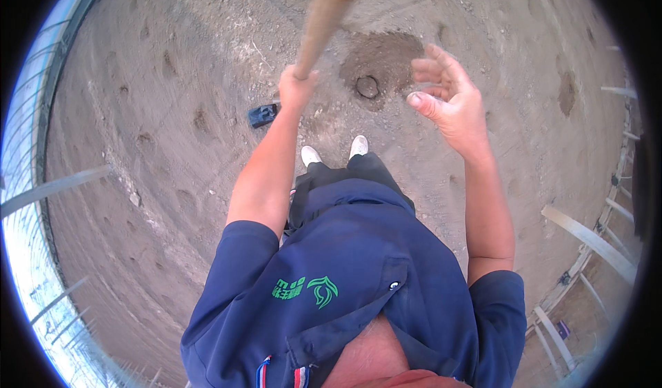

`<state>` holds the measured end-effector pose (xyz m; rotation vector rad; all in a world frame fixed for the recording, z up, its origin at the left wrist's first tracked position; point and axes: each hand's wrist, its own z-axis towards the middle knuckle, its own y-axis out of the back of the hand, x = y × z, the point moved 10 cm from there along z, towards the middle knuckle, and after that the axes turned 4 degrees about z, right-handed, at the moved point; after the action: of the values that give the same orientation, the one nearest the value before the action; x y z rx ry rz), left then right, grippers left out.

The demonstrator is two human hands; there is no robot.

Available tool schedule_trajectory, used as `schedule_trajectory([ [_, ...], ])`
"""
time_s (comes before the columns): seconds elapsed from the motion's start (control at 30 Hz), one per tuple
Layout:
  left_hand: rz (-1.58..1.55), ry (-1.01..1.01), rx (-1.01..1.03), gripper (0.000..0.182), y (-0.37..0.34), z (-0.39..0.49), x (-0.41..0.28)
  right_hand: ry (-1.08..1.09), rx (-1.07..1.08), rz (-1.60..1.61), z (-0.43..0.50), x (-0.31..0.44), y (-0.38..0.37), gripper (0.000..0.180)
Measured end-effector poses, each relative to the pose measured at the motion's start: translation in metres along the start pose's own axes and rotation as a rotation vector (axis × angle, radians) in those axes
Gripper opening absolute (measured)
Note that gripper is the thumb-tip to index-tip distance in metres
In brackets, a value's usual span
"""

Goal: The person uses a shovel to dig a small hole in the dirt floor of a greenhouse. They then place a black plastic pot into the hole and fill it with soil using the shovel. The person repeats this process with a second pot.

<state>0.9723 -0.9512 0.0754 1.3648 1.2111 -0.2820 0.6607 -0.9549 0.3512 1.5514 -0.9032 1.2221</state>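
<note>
My left hand [297, 89] grips a wooden pole [331, 23], which runs up out of the top of the view and is blurred there. Close below that hand, a dark flat-sided piece [262, 115] sits at the ground; whether it joins the pole is hidden. My right hand [449, 95] is raised over the soil with fingers apart and nothing in it. Ahead of my feet is a patch of darker, disturbed soil [385, 51]. A round, dark-edged ring [367, 87] shows within the patch, near its lower side.
My white shoes [336, 151] stand on bare, dry soil [170, 129] with small hollows and clods. Ribbed translucent sheeting [23, 145] curves along the left. Pale posts [589, 238] and a long ground-level edge [584, 258] run along the right. Another post [57, 189] juts in from the left.
</note>
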Motion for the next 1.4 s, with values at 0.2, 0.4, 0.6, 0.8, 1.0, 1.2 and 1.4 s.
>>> schedule_trajectory([
  [0.2, 0.109, -0.187, 0.062, 0.035, 0.0, -0.032, -0.009, 0.343, -0.014, 0.074, -0.006, 0.058, -0.082, 0.103],
  [0.4, 0.051, -0.318, 0.004, 0.05, -0.02, -0.084, 0.026, 0.482, 0.1, 0.456, -0.023, 0.051, -0.117, 0.015],
  [0.6, -1.391, 1.244, 0.11, 0.055, -0.117, -0.163, 0.121, 0.534, -0.054, 0.547, -0.074, 0.11, -0.054, 0.02],
  [0.8, -1.436, 1.311, 0.381, 0.036, -0.203, -0.213, 0.03, 0.485, -0.26, 0.465, -0.154, 0.153, 0.047, 0.019],
  [1.0, -1.213, 1.305, 0.599, 0.015, -0.281, -0.306, -0.028, 0.512, -0.51, 0.495, -0.241, 0.151, 0.159, 0.021],
  [1.2, -1.198, 1.293, 0.584, 0.024, -0.342, -0.333, -0.046, 0.524, -0.66, 0.444, -0.257, 0.117, 0.225, 0.015],
  [1.4, -1.217, 1.22, 0.504, 0.015, -0.393, -0.287, -0.035, 0.353, -0.813, 0.33, -0.193, -0.047, 0.201, 0.027],
])
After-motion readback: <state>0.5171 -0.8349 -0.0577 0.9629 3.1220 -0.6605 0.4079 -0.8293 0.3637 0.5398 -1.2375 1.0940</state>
